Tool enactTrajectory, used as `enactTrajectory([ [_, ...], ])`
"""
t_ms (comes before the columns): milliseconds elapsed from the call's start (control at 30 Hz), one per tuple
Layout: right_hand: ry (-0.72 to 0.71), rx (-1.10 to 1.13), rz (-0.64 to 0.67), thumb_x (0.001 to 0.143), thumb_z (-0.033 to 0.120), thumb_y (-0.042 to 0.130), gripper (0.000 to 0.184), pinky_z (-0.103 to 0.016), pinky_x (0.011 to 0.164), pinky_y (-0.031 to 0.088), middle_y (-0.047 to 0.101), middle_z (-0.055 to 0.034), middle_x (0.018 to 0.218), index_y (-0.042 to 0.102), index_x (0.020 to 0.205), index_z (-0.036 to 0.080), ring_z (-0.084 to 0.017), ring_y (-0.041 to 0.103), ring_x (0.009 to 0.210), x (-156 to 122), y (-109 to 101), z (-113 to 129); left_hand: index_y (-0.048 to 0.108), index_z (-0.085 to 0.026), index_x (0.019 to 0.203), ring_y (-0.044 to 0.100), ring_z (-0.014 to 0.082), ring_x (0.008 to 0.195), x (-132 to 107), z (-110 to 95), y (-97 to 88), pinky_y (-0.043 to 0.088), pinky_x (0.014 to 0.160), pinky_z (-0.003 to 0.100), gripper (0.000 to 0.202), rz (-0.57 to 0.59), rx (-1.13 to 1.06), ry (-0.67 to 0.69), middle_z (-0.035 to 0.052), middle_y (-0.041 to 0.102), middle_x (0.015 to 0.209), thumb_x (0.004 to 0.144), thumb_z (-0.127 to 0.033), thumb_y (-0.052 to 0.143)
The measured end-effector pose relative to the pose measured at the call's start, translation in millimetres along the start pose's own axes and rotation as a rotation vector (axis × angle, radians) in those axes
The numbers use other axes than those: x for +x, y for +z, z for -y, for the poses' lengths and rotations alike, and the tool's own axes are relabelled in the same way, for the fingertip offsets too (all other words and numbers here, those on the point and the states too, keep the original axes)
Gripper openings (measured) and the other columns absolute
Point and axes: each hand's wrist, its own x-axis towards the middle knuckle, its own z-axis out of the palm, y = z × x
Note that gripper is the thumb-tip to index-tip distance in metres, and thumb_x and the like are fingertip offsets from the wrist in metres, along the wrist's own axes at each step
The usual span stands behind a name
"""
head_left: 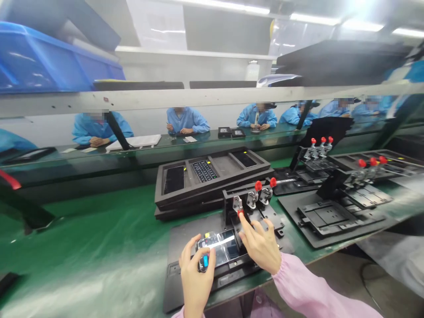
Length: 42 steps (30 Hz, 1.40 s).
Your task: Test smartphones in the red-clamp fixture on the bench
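Curving the left hand [198, 278] over one end of the phone [221, 249], with thumb and index close; cannot tell whether pinching it. Touching a red-tipped lever [240, 213] with the right hand [261, 246], otherwise loosely spread. Lying in the jig [183, 232], might shift or scratch if nudged or clamped askew. Cannot read the blue label [206, 261] or, farther out, the tray's [225, 165] yellow labels [208, 162]; can make out no brand.
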Motion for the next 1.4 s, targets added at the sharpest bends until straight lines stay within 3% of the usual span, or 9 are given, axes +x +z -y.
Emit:
enactTrajectory([
  [233, -0.010, -0.044, 0.064, 0.090, 0.030, 0.043, 0.047, -0.044, 0.086, 0.028, 0.048, -0.0084, 0.132, 0.039, 0.133, 0.010, -0.019, 0.052, 0.090, -2.6, 2.1, -1.3, 0.064, -0.025, 0.071, 0.050, 0.0279, 0.110, 0.8, 0.8, 3.2, 0.038, 0.092, 0.047, 0.018, -0.002, 0.022, 0.023, 0.0058, 0.055, 0.118, 0.076, -0.040, 0.057],
  [400, 0.052, 0.048, 0.091, 0.088, 0.037, 0.046, 0.053, -0.043, 0.086, 0.028, 0.050, -0.0084, 0.131, 0.037, 0.135, 0.012, -0.020, 0.052, 0.093, -1.5, -10.8, 1.7, 0.064, -0.025, 0.071, 0.049, 0.0283, 0.110, 2.0, -3.4, 3.5, 0.038, 0.092, 0.048, 0.018, 0.003, 0.016, 0.031, 0.0057, 0.054, 0.118, 0.076, -0.040, 0.057],
  [533, 0.115, 0.279, -0.034, 0.080, 0.039, 0.058, 0.050, -0.040, 0.084, 0.030, 0.058, -0.0025, 0.122, 0.049, 0.125, 0.021, -0.020, 0.051, 0.091, -13.7, -18.9, 20.3, 0.064, -0.025, 0.070, 0.050, 0.0283, 0.109, 3.6, -6.3, 3.0, 0.038, 0.092, 0.050, 0.017, 0.013, 0.013, 0.032, 0.0058, 0.055, 0.117, 0.076, -0.039, 0.058],
  [667, 0.113, 0.434, -0.099, 0.071, 0.047, 0.066, 0.051, -0.038, 0.079, 0.031, 0.065, -0.0015, 0.111, 0.057, 0.115, 0.024, -0.020, 0.052, 0.083, -25.4, -12.7, 47.2, 0.065, -0.024, 0.070, 0.050, 0.0284, 0.110, 5.4, -10.7, 3.2, 0.039, 0.091, 0.051, 0.016, 0.022, -0.003, 0.038, 0.0072, 0.056, 0.116, 0.077, -0.035, 0.057],
  [800, 0.181, 0.458, -0.111, 0.077, 0.032, 0.064, 0.033, -0.035, 0.073, 0.029, 0.070, 0.0007, 0.095, 0.060, 0.109, 0.024, -0.016, 0.052, 0.074, -22.7, -1.1, 61.0, 0.065, -0.024, 0.073, 0.048, 0.0280, 0.113, 7.2, -14.9, -2.0, 0.038, 0.094, 0.051, 0.016, 0.064, -0.013, 0.035, 0.0079, 0.055, 0.118, 0.080, -0.034, 0.055],
  [933, 0.251, 0.484, -0.176, 0.079, 0.015, 0.058, 0.025, -0.034, 0.071, 0.027, 0.070, 0.0018, 0.080, 0.062, 0.103, 0.023, -0.014, 0.051, 0.067, -18.7, 5.4, 59.0, 0.064, -0.025, 0.091, 0.044, 0.0273, 0.119, 2.0, -5.5, -16.1, 0.038, 0.096, 0.049, 0.017, 0.106, -0.040, 0.093, 0.0086, 0.049, 0.125, 0.082, -0.033, 0.052],
  [1033, 0.308, 0.475, -0.210, 0.078, 0.016, 0.061, 0.022, -0.035, 0.072, 0.027, 0.070, 0.0012, 0.079, 0.063, 0.099, 0.022, -0.014, 0.051, 0.066, -19.9, 6.2, 54.4, 0.061, -0.026, 0.103, 0.036, 0.0323, 0.125, -10.4, 9.6, -23.4, 0.031, 0.098, 0.057, 0.028, 0.114, 0.036, 0.185, 0.0101, 0.044, 0.132, 0.078, -0.036, 0.055],
  [1167, 0.332, 0.463, -0.212, 0.078, 0.017, 0.061, 0.021, -0.035, 0.071, 0.028, 0.070, 0.0003, 0.076, 0.063, 0.099, 0.022, -0.014, 0.052, 0.064, -21.5, 5.8, 51.7, 0.061, -0.026, 0.104, 0.031, 0.0388, 0.127, -28.4, 26.0, -20.9, 0.018, 0.097, 0.069, 0.035, 0.109, 0.196, 0.221, 0.0129, 0.043, 0.134, 0.072, -0.040, 0.060],
  [1400, 0.339, 0.463, -0.215, 0.078, 0.018, 0.061, 0.019, -0.034, 0.072, 0.028, 0.070, 0.0004, 0.075, 0.064, 0.096, 0.022, -0.014, 0.053, 0.064, -17.9, 3.3, 52.9, 0.055, -0.027, 0.116, 0.028, 0.0383, 0.129, -29.8, 35.6, -21.2, 0.018, 0.097, 0.067, 0.047, 0.198, 0.268, 0.226, 0.0134, 0.040, 0.137, 0.073, -0.046, 0.059],
])
